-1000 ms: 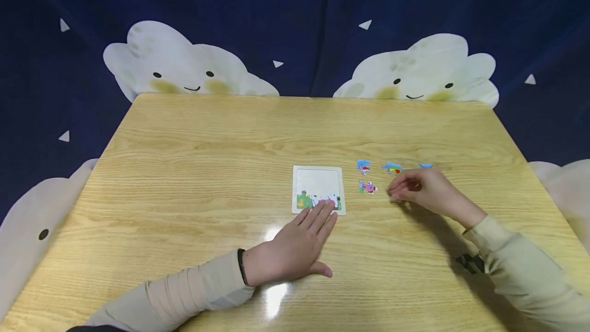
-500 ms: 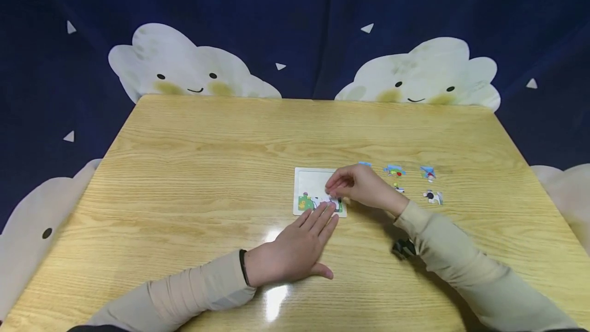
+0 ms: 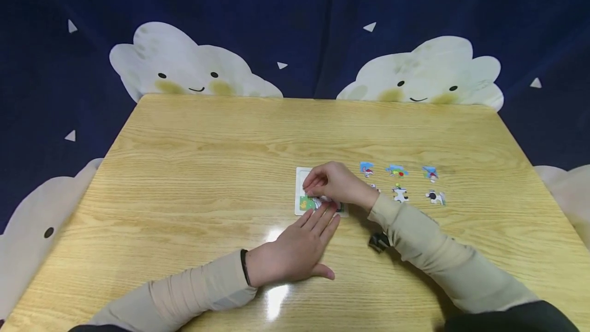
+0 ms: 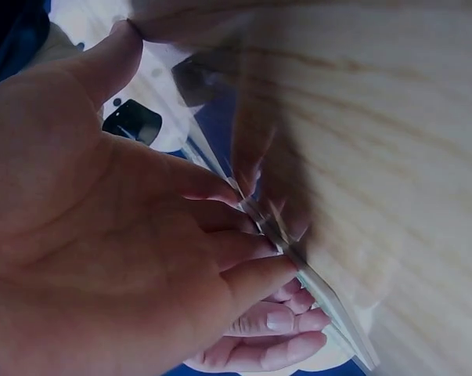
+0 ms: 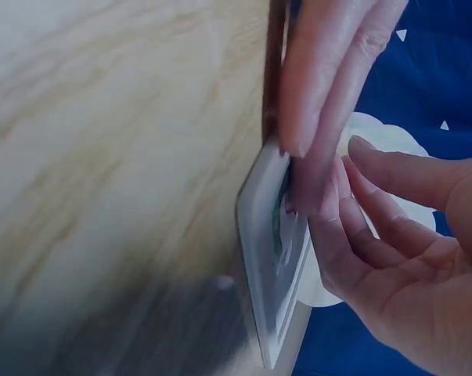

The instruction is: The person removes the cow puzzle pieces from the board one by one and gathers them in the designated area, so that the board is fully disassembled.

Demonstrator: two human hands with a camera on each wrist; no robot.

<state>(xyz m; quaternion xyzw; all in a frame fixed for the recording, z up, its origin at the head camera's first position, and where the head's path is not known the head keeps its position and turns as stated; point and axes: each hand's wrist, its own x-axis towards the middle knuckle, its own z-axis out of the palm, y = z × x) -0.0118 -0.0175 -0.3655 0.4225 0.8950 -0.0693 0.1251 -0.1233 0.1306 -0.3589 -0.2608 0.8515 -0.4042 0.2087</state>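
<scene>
A square white-framed puzzle board (image 3: 298, 178) lies on the table, with green and white picture parts (image 3: 305, 203) showing along its near side. My left hand (image 3: 295, 250) is flat, its straight fingertips resting on the board's near edge and thumb spread out. My right hand (image 3: 334, 183) is over the board with thumb and fingers brought together, fingertips close to its picture. In the right wrist view the right hand (image 5: 408, 243) meets the board (image 5: 259, 251) beside the left fingers (image 5: 314, 86). I cannot tell whether the right fingertips hold a piece.
Right of the board, several loose puzzle pieces lie in two rows, among them a blue-and-red piece (image 3: 366, 169), a white one (image 3: 400, 194) and a black-and-white one (image 3: 435, 197). The wooden table (image 3: 207, 168) ends at a dark blue curtain (image 3: 309, 29) with clouds.
My right hand has moved left from beside the loose pieces to over the board, uncovering several pieces. My left hand has stayed at the board's near edge.
</scene>
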